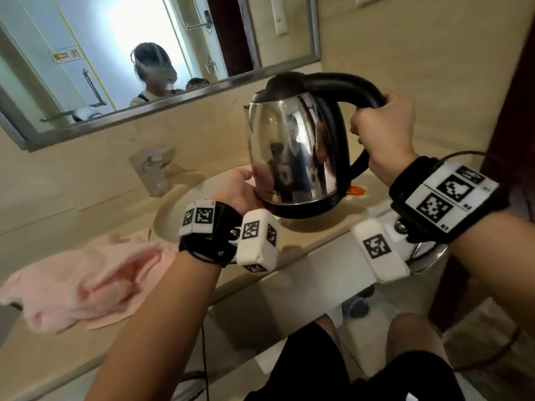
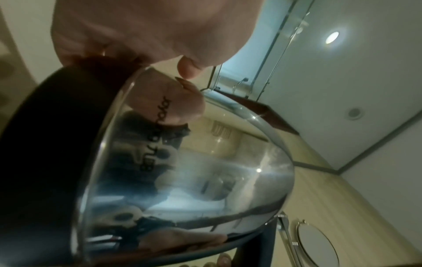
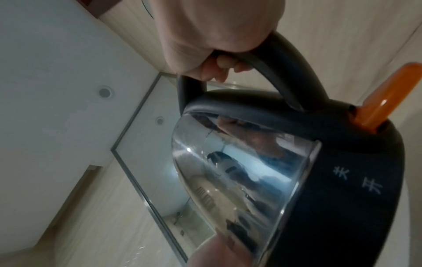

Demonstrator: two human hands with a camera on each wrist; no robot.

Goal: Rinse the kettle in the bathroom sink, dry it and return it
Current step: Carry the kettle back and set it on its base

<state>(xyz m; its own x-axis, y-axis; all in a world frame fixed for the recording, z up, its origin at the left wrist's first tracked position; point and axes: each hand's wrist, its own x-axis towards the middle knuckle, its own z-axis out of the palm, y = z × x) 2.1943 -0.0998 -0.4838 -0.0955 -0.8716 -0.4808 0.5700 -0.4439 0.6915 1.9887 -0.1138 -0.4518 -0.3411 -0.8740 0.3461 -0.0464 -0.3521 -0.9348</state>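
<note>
A steel kettle point(image 1: 292, 157) with a black lid, base and handle hangs upright above the counter, just right of the sink point(image 1: 173, 206). My right hand point(image 1: 379, 125) grips the black handle, fingers wrapped round it point(image 3: 219, 66). My left hand point(image 1: 243, 189) cups the kettle's lower left side and base, palm up. In the left wrist view the thumb point(image 2: 187, 70) lies against the steel wall point(image 2: 194, 171); the other fingers are hidden under the base. The orange switch point(image 3: 388, 95) sticks out below the handle. The lid is closed.
A chrome faucet point(image 1: 153, 172) stands behind the sink. A pink towel point(image 1: 86, 279) lies crumpled on the beige counter point(image 1: 43, 215) at the left. A wall mirror point(image 1: 144, 53) hangs above, with people reflected in it. The counter's front edge runs just below my wrists.
</note>
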